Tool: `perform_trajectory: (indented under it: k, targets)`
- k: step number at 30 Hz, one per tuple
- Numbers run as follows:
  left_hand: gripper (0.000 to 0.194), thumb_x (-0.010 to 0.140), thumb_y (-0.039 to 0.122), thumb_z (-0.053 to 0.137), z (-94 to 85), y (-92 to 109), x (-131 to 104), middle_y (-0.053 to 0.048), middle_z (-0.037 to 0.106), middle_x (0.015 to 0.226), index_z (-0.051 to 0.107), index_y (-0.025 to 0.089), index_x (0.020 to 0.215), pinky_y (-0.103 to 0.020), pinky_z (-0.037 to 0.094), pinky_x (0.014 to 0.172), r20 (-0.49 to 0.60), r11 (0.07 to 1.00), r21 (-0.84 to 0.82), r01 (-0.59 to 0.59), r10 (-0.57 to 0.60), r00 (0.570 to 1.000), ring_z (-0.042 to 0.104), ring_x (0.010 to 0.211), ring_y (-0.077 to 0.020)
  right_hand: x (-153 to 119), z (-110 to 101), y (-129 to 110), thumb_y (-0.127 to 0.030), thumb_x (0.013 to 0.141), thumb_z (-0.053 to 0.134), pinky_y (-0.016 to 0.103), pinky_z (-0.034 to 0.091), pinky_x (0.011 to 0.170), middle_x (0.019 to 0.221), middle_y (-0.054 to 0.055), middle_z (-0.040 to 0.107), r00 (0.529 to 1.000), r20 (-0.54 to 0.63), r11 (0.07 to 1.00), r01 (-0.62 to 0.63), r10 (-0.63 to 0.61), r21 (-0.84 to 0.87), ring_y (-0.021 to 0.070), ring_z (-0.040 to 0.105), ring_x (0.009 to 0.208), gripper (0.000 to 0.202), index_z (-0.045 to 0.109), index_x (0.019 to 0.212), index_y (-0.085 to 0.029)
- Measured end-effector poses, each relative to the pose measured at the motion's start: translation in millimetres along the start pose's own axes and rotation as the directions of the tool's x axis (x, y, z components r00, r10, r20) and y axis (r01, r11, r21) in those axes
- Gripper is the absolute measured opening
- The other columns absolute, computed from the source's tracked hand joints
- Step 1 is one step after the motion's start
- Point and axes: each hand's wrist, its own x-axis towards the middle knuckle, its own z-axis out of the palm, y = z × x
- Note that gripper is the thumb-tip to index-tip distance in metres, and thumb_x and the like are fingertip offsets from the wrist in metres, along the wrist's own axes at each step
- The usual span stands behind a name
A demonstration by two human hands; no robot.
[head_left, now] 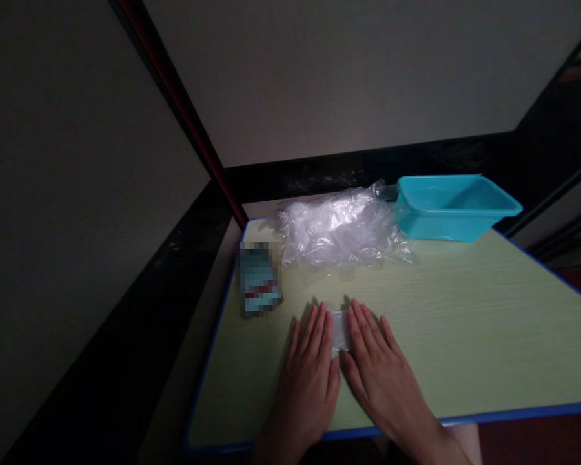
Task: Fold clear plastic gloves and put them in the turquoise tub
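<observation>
A small clear plastic bag (340,330) lies flat on the table near its front edge. My left hand (310,361) rests palm down over the bag's left side, fingers stretched out. On its right side lies my right hand (378,361), also palm down with the fingers extended and slightly spread. Only the middle strip of the bag shows between the two hands; its ends are hidden under the fingers. Neither hand grips anything.
Behind the hands is a crumpled heap of clear plastic bags (339,226). A turquoise plastic basin (458,223) stands at the back right. To the left lies a blurred-out bluish item (260,281). The pale table (489,336) has a blue edge and meets partition walls.
</observation>
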Motion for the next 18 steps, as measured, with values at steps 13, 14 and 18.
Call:
perform_trajectory:
  k: [13, 14, 18]
  targets:
    - [0.067, 0.091, 0.044, 0.036, 2.4, 9.1, 10.8, -0.015, 0.011, 0.148, 0.015, 0.006, 0.142, -0.043, 0.017, 0.11, 0.074, 0.999, -0.011, -0.051, 0.052, 0.996, 0.008, 0.136, -0.0264, -0.3, -2.7, 3.0, -0.018, 0.077, 0.039, 0.05, 0.034, 0.101, 0.142, 0.019, 0.03, 0.993, 0.075, 0.995, 0.097, -0.096, -0.005, 0.0308, 0.026, 0.131, 0.06, 0.035, 0.135, -0.001]
    - [0.07, 0.09, 0.047, 0.038, 3.1, 8.4, 10.6, -0.015, 0.01, 0.148, 0.015, 0.006, 0.142, -0.042, 0.017, 0.11, 0.074, 0.999, -0.011, -0.053, 0.054, 0.996, 0.008, 0.136, -0.0268, -0.2, -2.8, 3.1, -0.018, 0.078, 0.039, 0.05, 0.035, 0.1, 0.141, 0.02, 0.031, 0.992, 0.075, 0.994, 0.105, -0.104, -0.006, 0.0313, 0.027, 0.131, 0.06, 0.035, 0.135, 0.0]
    - [0.077, 0.087, 0.053, 0.04, 4.5, 7.6, 10.2, -0.014, 0.01, 0.148, 0.014, 0.007, 0.142, -0.04, 0.016, 0.11, 0.076, 0.998, -0.013, -0.056, 0.057, 0.995, 0.009, 0.136, -0.0269, 0.5, -2.8, 4.1, -0.019, 0.078, 0.039, 0.047, 0.038, 0.099, 0.141, 0.02, 0.032, 0.991, 0.075, 0.994, 0.113, -0.113, -0.002, 0.0307, 0.028, 0.13, 0.059, 0.036, 0.134, 0.0]
